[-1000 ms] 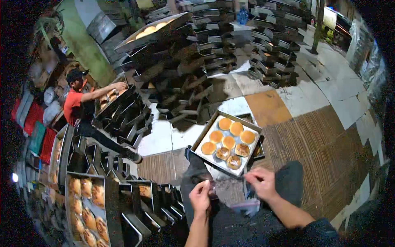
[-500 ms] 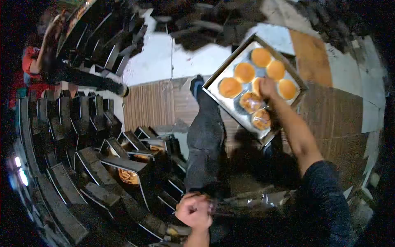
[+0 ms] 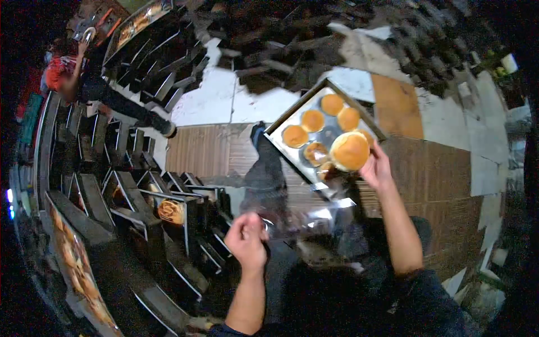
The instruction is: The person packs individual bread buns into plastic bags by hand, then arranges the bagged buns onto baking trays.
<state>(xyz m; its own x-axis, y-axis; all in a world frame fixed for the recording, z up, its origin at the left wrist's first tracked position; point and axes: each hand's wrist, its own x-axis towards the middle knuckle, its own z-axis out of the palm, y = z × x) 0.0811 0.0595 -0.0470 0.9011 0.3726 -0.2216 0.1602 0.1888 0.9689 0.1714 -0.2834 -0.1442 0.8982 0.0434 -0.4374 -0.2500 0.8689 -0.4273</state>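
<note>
My right hand point(image 3: 378, 167) grips a round golden bun point(image 3: 350, 150), raised in front of a square metal tray point(image 3: 285, 119). Several more buns point(image 3: 313, 121) rest on the tray; the two nearest me have darker, patchy tops. Lower down, my left hand point(image 3: 247, 238) is closed, its fingers pinching the edge of a clear plastic bag point(image 3: 325, 214). The bag stretches from that hand toward the tray's near corner, and its shiny surface catches the light. Part of the tray is hidden behind the held bun.
Stacks of dark metal trays point(image 3: 135, 219) crowd my left, some with bread point(image 3: 170, 211) inside. A person in a red top point(image 3: 60, 73) is at the upper left, one leg stretched out. Brown and white panels point(image 3: 199, 149) cover the floor. More dark trays lie at the back.
My right hand has lifted a bun off the tray and brought it nearer to me. My left hand has risen, and the plastic bag has come up with it.
</note>
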